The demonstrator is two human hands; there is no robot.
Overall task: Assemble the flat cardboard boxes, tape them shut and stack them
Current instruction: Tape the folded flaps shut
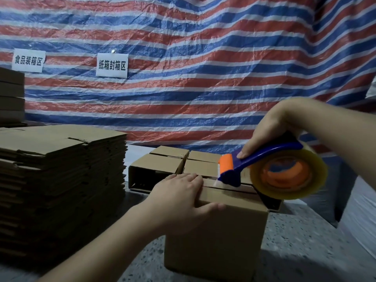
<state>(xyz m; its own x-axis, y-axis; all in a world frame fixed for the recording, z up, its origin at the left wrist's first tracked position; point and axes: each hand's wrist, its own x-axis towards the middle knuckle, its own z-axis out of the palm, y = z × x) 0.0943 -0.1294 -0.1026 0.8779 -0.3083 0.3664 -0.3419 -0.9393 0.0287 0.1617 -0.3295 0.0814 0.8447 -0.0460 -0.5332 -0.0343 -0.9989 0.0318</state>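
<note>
At lower centre of the frame an assembled cardboard box [215,231] stands on the speckled counter [305,251]. The left hand [181,197] lies flat over its top flaps, thumb on the near side. The right hand [270,127] grips a blue tape dispenser [264,167] whose orange front end meets the flap seam. A stack of flat boxes [61,180] sits at left.

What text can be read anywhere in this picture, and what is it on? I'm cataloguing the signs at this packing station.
"食品装箱区": on the left white paper sign pinned to the striped tarp.
"纸箱封箱区": on the right white paper sign on the same tarp.
The core of the tape roll in the tape dispenser shows printing, too blurred to read.
No print is visible on the cardboard boxes.
</note>
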